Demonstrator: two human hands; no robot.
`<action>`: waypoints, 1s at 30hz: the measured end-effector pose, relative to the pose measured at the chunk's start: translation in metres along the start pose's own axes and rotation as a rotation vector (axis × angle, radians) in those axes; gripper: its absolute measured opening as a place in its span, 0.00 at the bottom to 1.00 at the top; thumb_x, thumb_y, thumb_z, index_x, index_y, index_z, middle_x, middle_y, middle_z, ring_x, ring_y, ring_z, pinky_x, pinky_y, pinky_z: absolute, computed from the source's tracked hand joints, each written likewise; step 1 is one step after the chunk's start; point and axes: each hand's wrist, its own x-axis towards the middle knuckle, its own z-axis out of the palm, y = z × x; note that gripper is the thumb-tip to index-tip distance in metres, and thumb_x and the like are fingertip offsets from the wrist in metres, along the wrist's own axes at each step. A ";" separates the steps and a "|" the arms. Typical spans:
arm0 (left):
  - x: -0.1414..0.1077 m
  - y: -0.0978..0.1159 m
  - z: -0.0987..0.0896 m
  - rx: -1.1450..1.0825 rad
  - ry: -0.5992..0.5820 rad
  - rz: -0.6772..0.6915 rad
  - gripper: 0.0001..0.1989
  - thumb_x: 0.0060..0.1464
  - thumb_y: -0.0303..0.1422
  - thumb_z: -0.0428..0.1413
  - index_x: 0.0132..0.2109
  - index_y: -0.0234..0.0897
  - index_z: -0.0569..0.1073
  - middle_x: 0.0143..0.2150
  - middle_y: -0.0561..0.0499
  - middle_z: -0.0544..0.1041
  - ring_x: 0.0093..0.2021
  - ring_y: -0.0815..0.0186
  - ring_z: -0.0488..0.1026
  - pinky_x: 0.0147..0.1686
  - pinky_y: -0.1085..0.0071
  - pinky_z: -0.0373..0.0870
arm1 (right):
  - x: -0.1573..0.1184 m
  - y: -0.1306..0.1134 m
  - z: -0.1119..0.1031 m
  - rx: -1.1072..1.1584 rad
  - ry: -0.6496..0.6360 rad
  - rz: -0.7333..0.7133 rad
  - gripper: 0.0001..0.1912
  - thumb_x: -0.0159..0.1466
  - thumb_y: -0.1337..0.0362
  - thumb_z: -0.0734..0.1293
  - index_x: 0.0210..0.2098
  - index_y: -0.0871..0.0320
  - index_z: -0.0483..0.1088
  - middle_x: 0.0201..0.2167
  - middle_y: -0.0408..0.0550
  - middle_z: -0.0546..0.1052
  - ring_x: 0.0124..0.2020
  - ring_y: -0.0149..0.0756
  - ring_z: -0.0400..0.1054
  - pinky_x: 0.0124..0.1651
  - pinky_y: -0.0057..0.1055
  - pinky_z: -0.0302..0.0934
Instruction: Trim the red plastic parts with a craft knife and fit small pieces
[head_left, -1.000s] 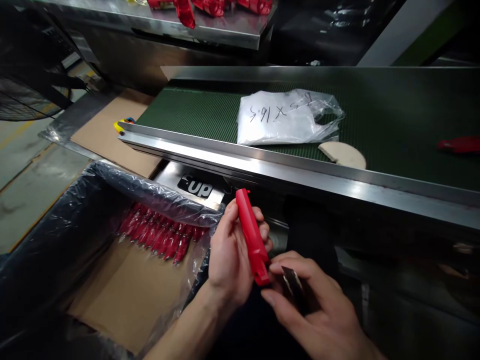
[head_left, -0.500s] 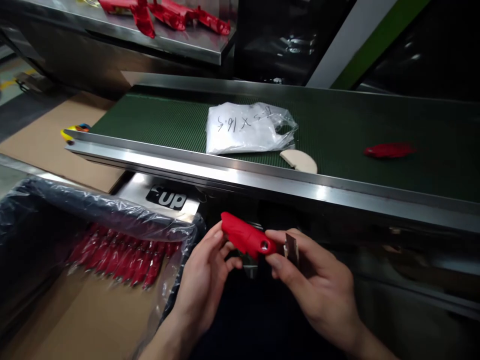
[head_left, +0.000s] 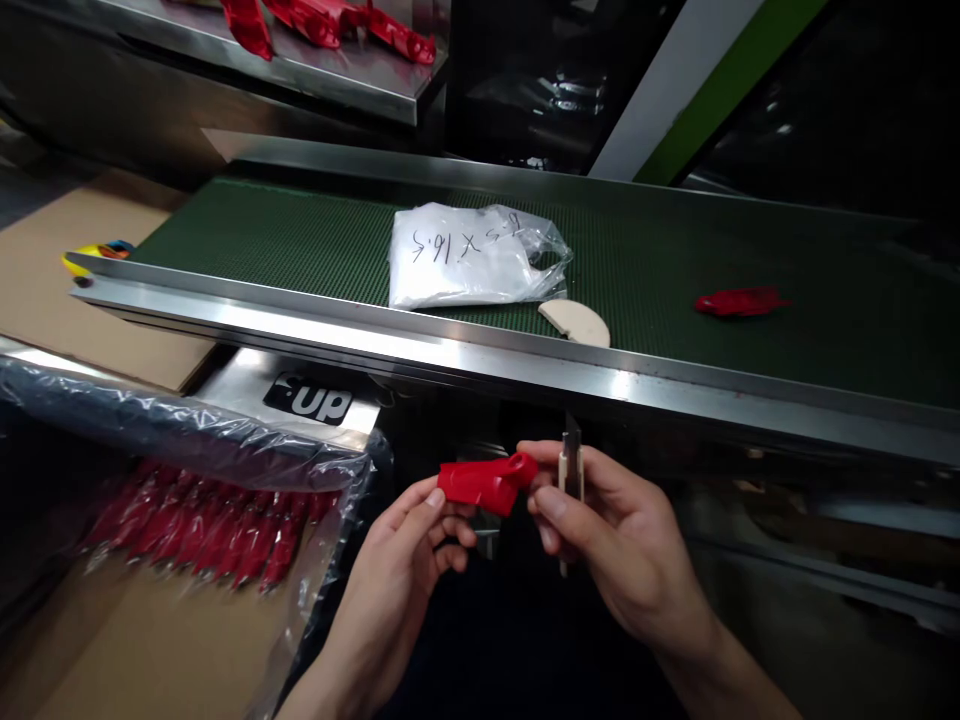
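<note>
L hand pinches the near end of a red plastic handle piece w/ thumb & fingertips, fingers curled narrow round it; the piece lies roughly level, just below the steel rail of the conveyor, between both hands. R hand touches the other end of the red piece w/ thumb & forefinger, and the same hand grips a thin blade-like tool w/ a pale handle, held upright, its tip pointing up toward the rail; fingers closed round it. On the green belt: a clear plastic bag w/ handwritten numbers, a pale half-round disc touching the bag's near right corner, and one more red part well apart to the right. Lower left, a cardboard box lined w/ a plastic liner holds a row of bagged red parts side by side. More red parts lie on a steel table beyond the belt. A black "up" label sits on the steel plate under the rail. Yellow item at the belt's far left end, too small to tell.
</note>
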 end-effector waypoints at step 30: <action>-0.006 0.000 -0.010 0.098 0.155 0.454 0.11 0.58 0.36 0.61 0.47 0.38 0.75 0.32 0.50 0.76 0.31 0.68 0.72 0.31 0.74 0.70 | 0.002 0.011 -0.012 -0.046 0.026 0.021 0.14 0.66 0.58 0.68 0.51 0.45 0.72 0.27 0.37 0.71 0.26 0.22 0.66 0.27 0.17 0.60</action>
